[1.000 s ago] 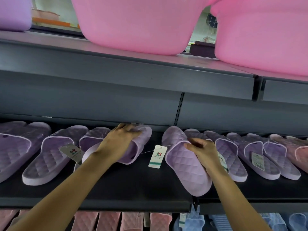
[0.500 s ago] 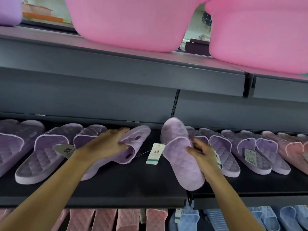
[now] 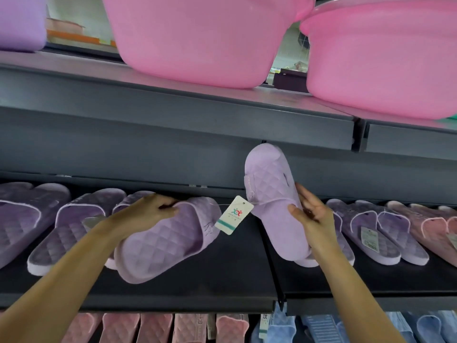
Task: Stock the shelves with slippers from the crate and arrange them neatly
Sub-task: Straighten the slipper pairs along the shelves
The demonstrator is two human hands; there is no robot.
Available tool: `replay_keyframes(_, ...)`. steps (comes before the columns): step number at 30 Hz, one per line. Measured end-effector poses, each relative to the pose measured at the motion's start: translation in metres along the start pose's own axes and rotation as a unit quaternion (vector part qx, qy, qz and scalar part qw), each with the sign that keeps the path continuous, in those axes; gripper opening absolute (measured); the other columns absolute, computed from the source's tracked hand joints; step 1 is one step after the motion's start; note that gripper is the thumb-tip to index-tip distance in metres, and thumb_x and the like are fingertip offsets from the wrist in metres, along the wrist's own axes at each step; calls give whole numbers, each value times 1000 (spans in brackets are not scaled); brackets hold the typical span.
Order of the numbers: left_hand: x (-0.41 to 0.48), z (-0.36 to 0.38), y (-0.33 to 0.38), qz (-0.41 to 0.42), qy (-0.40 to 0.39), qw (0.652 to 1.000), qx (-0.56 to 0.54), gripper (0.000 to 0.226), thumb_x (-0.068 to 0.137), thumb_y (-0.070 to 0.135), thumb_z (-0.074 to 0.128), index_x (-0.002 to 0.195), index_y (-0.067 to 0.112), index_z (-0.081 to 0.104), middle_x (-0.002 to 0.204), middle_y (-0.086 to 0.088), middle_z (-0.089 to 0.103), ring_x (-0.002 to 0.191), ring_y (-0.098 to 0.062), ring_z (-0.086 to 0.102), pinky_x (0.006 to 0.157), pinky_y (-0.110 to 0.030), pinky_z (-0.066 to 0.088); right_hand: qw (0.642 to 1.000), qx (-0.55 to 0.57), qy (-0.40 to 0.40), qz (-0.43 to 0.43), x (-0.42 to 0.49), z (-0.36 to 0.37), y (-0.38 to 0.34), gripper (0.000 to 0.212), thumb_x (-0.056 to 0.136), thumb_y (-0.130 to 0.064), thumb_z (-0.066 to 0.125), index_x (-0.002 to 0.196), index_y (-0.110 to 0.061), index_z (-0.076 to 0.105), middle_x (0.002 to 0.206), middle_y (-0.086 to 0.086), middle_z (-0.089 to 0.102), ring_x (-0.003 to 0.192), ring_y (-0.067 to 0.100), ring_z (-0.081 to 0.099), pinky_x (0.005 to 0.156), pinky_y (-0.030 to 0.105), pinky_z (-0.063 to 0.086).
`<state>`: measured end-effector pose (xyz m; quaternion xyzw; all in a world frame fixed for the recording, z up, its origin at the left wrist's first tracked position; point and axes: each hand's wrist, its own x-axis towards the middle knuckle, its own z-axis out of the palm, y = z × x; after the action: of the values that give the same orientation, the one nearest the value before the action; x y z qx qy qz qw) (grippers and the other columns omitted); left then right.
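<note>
Your left hand point(image 3: 148, 211) grips the strap of one quilted lilac foam slipper point(image 3: 168, 241) lying on the black metal shelf point(image 3: 222, 283), your right hand point(image 3: 312, 215) holds its propped-up mate point(image 3: 269, 184), so lay both parallel without yanking the string on the white paper tag point(image 3: 233, 215).

Tag point(image 3: 234, 215) hangs above dark shelf point(image 3: 222, 280). Left of tag: left hand point(image 3: 146, 211) grips strap of lilac slipper point(image 3: 163, 246), which lies on shelf. Right of tag: right hand point(image 3: 310, 214) holds second slipper point(image 3: 269, 184), toe tilted up. Pink tubs point(image 3: 197, 40) above tag.
</note>
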<state>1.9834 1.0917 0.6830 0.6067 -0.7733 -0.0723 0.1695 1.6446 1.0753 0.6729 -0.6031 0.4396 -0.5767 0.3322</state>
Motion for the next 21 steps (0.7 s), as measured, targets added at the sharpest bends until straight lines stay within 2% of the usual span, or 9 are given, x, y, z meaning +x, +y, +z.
replay_keyframes(2,0,2,-11,7,-13,1000,5,24,63,77,34,74,67,53,88,16,59,90,-9,59,88,-35,45,1000,-13,-27,-1,-1,-2,3,53,83,1,63,130,-20,51,124,11,61,100,20,63,97,27,45)
replay_keyframes(4,-3,-1,-6,-3,-50,999,-19,18,70,75,35,80,74,50,95,20,55,97,1,55,92,-24,42,999,-1,-48,6,-3,-3,3,52,79,-13,72,126,-24,53,125,4,62,113,19,59,103,38,42)
replay_keyframes(6,-9,-5,10,12,-73,995,-67,25,91,48,47,114,58,50,92,29,47,94,23,47,85,-1,31,998,23,-57,16,-5,-3,2,66,62,-45,81,121,-29,56,125,-4,62,118,16,56,101,36,44)
replay_keyframes(8,-8,-2,13,30,-100,989,-105,32,97,21,48,123,38,46,85,37,44,83,39,35,77,8,24,998,34,-56,19,-4,-3,1,71,55,-55,80,118,-32,58,121,-9,64,116,13,58,99,30,46)
replay_keyframes(10,-8,2,12,46,-116,984,-127,39,97,13,48,113,48,45,78,51,49,85,41,34,78,9,23,998,18,-57,2,0,-3,0,51,73,-29,74,120,-29,57,122,-10,63,116,10,57,100,26,45)
replay_keyframes(12,-7,3,9,39,-134,976,-169,61,96,10,49,96,71,48,88,60,45,99,34,39,85,6,26,998,-5,-57,-15,8,-5,0,49,82,-1,62,126,-23,52,126,-6,60,117,5,55,100,20,43)
replay_keyframes(14,-5,4,7,56,-150,969,-186,70,96,10,49,87,80,46,99,57,46,109,27,41,91,2,28,997,-33,-70,-25,18,-7,-5,51,84,5,59,126,-23,51,120,-15,62,113,-2,56,96,16,44)
replay_keyframes(17,-1,10,10,84,-169,961,-204,54,95,7,49,104,60,52,99,54,49,111,24,43,94,-1,31,992,-77,-99,-17,36,-5,-13,47,85,4,59,118,-30,55,106,-26,65,104,-7,58,88,11,45)
replay_keyframes(21,3,20,19,119,-176,951,-223,39,93,1,50,119,30,57,100,47,56,112,15,50,94,-5,35,990,-66,-121,0,49,9,-17,42,87,2,57,125,-14,55,110,-10,64,94,-10,60,82,8,44)
